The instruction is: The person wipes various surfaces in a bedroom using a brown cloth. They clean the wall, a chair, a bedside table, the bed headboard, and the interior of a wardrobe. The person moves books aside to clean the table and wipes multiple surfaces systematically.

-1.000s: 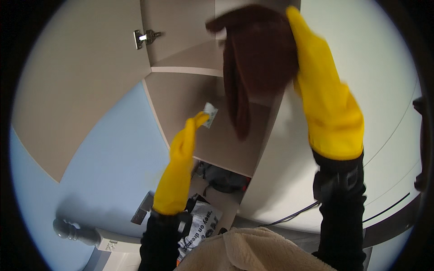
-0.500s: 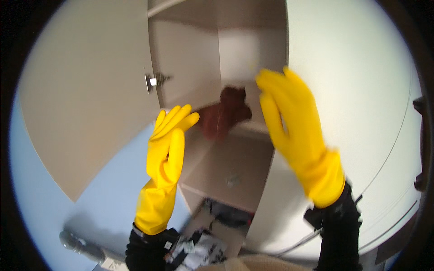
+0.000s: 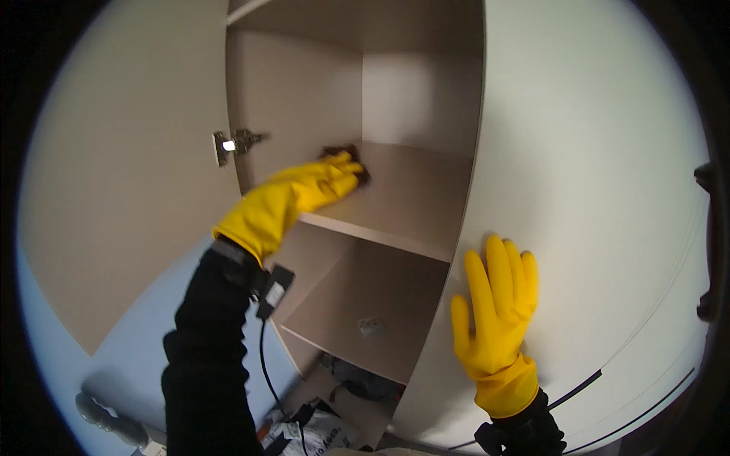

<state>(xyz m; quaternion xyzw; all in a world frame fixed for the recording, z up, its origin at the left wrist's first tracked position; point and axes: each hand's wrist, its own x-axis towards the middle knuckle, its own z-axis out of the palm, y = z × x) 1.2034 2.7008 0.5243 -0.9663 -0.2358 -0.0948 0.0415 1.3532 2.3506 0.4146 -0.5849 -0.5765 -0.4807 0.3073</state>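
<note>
My left hand [image 3: 308, 190], in a yellow rubber glove, reaches into the cabinet. It presses a dark red-brown cloth [image 3: 338, 151] against the left side of the upper shelf [image 3: 414, 194]. The cloth shows around the fingertips, and the rest is hidden under the hand. My right hand [image 3: 498, 304], gloved the same way, is by the white door [image 3: 578, 190] to the right of the opening. Its fingers are stretched upward with nothing in them, and the palm appears to rest on the panel.
The open cabinet door [image 3: 137, 152] hangs at left on a metal hinge [image 3: 239, 144]. A small pale item [image 3: 370, 326] lies on the lower shelf [image 3: 327, 304]. Below are bags [image 3: 323, 429] and dark items. A black cable [image 3: 266, 365] dangles from my left wrist. A grey rail [image 3: 110, 418] stands lower left.
The cloth, loose in mid-air between my hands before, is now under my left hand on the shelf. My left hand has moved inward; my right hand has dropped down to the white door.
</note>
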